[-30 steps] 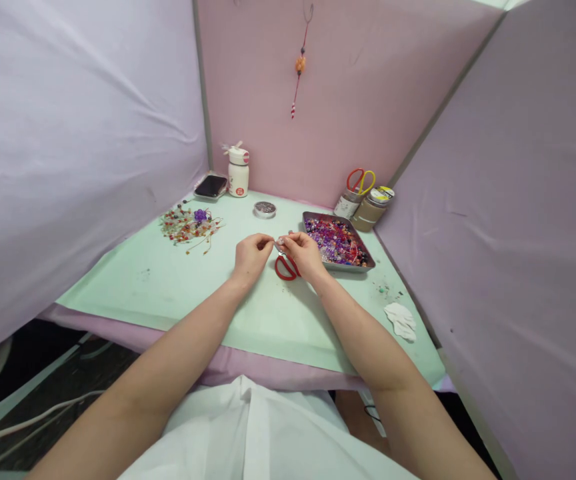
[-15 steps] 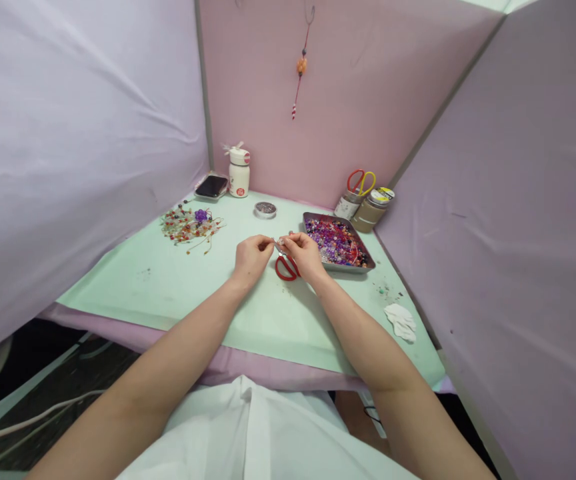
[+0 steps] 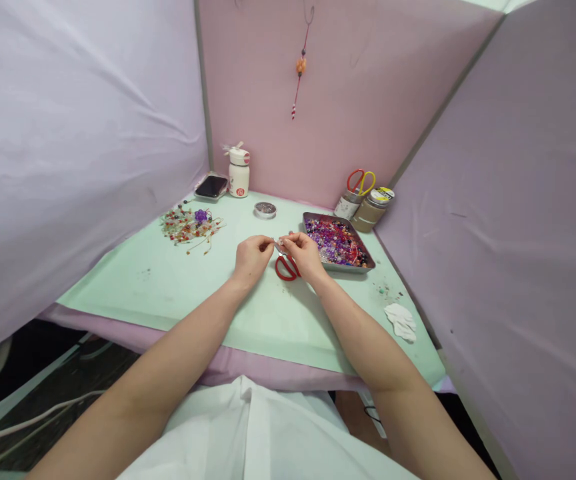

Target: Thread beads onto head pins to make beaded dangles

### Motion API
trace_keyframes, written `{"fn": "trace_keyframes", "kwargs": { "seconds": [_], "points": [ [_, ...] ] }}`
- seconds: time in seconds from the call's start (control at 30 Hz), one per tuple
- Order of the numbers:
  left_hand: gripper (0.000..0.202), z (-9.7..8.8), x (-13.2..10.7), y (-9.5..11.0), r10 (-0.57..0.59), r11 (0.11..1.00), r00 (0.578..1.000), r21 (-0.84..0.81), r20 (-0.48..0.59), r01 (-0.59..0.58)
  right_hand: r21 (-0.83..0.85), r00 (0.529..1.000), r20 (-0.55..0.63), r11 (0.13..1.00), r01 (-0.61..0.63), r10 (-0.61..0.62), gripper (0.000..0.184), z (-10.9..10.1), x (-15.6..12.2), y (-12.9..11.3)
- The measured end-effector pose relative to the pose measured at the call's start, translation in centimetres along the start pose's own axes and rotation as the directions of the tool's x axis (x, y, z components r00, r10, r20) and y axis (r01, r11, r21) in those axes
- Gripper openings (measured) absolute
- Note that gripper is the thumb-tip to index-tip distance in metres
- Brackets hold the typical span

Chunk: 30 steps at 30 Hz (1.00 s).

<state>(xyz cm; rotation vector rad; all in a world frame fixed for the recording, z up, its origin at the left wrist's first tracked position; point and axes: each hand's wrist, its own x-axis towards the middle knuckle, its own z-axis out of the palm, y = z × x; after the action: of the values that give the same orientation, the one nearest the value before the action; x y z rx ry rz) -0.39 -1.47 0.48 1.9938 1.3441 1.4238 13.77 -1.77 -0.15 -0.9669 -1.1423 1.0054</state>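
My left hand (image 3: 251, 256) and my right hand (image 3: 303, 254) meet over the middle of the green table (image 3: 178, 287), fingertips pinched together on something small and thin between them that I cannot make out. Red-handled scissors (image 3: 286, 268) lie on the table under my right hand. A metal tray (image 3: 363, 266) full of purple and red beads sits just right of my right hand.
A heap of beaded pieces (image 3: 189, 225) lies at the left back. Behind stand a small round tin (image 3: 265, 209), a white bottle (image 3: 239, 173), a dark phone (image 3: 211, 187), and jars with scissors (image 3: 363, 200). A crumpled white tissue (image 3: 401, 321) lies at the right. Cloth walls enclose the table.
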Motion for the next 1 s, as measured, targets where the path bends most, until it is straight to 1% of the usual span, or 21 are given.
{"fn": "trace_keyframes", "kwargs": {
  "seconds": [0.33, 0.6, 1.0],
  "points": [
    [0.016, -0.04, -0.04, -0.04, 0.056, 0.998, 0.998, 0.018, -0.006, -0.056, -0.042, 1.000, -0.003, 0.999, -0.020, 0.020, 0.026, 0.02, -0.05, -0.20],
    [0.017, -0.22, -0.06, 0.38, 0.025, 1.000, 1.000, 0.019, -0.004, -0.025, -0.022, 1.000, -0.002, 0.999, -0.023, 0.023, 0.024, 0.09, -0.17, -0.47],
    [0.016, -0.23, -0.06, 0.32, 0.048, 0.999, 0.998, -0.006, -0.030, -0.048, -0.007, 0.999, -0.011, 0.999, -0.039, 0.039, 0.021, 0.16, -0.44, -0.94]
  ]
}}
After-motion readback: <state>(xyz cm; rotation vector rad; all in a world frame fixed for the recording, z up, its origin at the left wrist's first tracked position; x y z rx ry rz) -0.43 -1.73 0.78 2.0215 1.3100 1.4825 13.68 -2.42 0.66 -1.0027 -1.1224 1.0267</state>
